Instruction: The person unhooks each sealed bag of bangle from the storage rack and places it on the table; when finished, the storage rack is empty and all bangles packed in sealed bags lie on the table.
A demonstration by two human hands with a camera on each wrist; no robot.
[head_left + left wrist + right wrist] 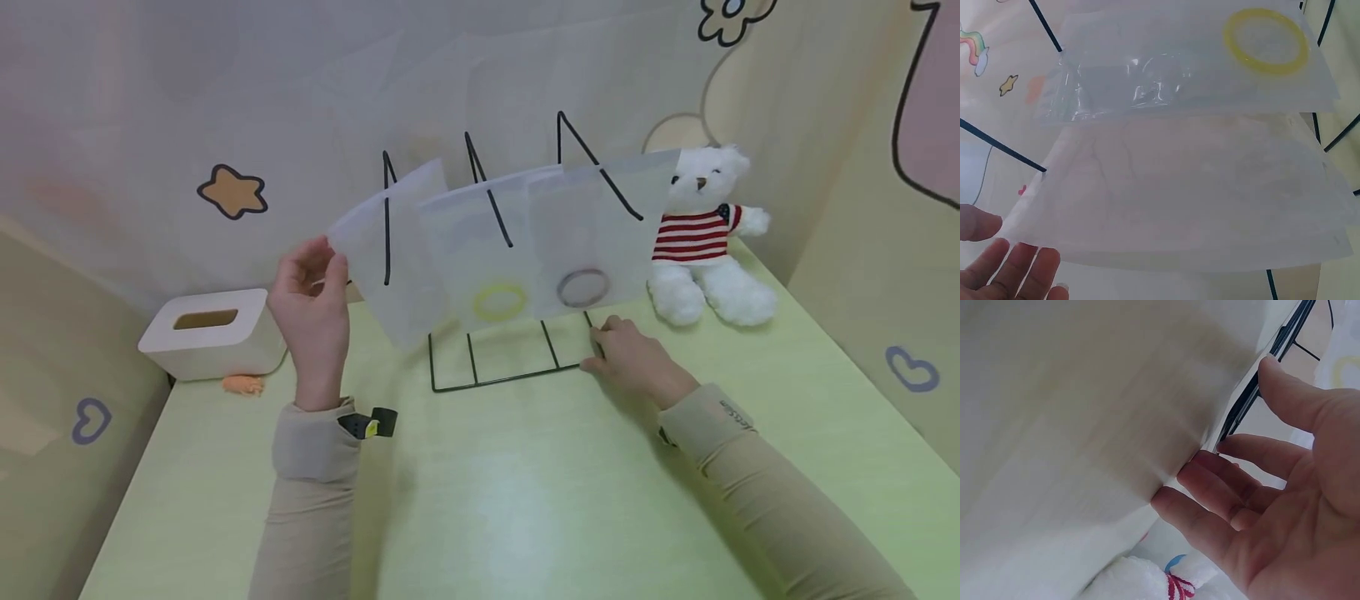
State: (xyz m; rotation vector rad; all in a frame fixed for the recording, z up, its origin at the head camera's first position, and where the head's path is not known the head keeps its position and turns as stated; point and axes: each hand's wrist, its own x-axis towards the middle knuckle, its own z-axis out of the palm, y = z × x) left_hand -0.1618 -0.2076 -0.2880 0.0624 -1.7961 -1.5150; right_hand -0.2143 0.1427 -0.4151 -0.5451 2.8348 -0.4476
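Note:
Three frosted plastic pouches hang on the upright prongs of a black wire rack [491,382]. My left hand [311,287] is at the upper left corner of the left pouch [401,267], pinching its edge between thumb and fingers. A yellow ring shows through the middle pouch [457,258], and a greyish ring through the right pouch [622,258]. Down at the table, my right hand [633,358] grips the rack's front right corner. In the right wrist view, the thumb and index fingertip touch the black wire [1244,403], while other fingertips rest against the tabletop.
On the right sits a white teddy bear [708,242] in a red-striped shirt. A white tissue box [217,342] stands at the left, with a small orange object [243,384] before it. A printed curtain [300,100] hangs behind the pale green table [487,500].

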